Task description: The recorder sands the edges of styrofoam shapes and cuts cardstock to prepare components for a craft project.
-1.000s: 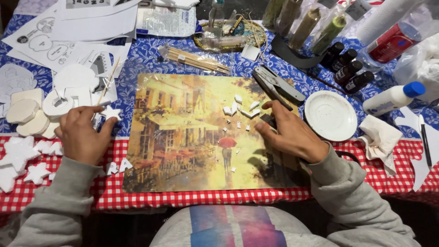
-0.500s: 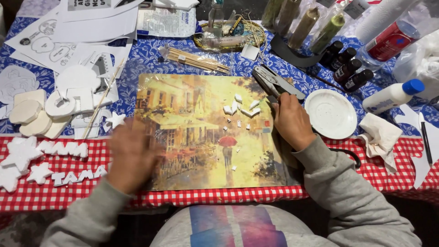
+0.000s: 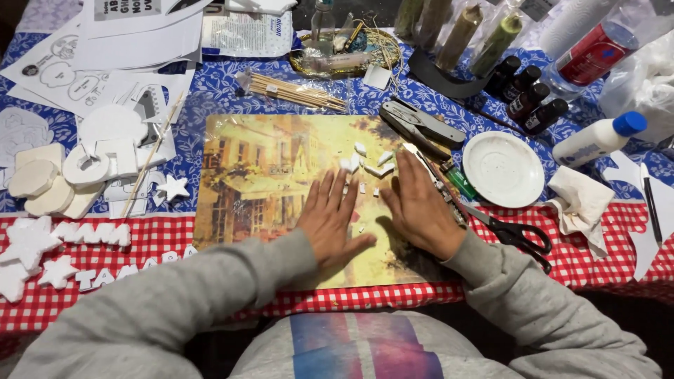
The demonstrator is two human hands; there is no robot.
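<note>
A glossy mat printed with a yellow street painting [image 3: 260,182] lies flat in front of me. Both hands rest palm down on it, fingers straight and close together. My left hand [image 3: 330,221] lies at the mat's middle, my right hand [image 3: 419,207] just to its right, with a narrow gap between them. Small white foam scraps [image 3: 368,165] lie on the mat beyond my fingertips and in the gap. Neither hand holds anything.
Right of the mat lie a craft knife [image 3: 439,182], black scissors [image 3: 516,235], a white saucer [image 3: 503,168], a glue bottle [image 3: 597,139] and crumpled tissue [image 3: 579,203]. A punch tool [image 3: 420,126] and wooden sticks [image 3: 295,91] lie behind. White foam letters and stars [image 3: 91,235] cover the left.
My left hand has come from the foam shapes at the left onto the middle of the mat. My right hand has flattened beside it, with the scraps now between and ahead of them.
</note>
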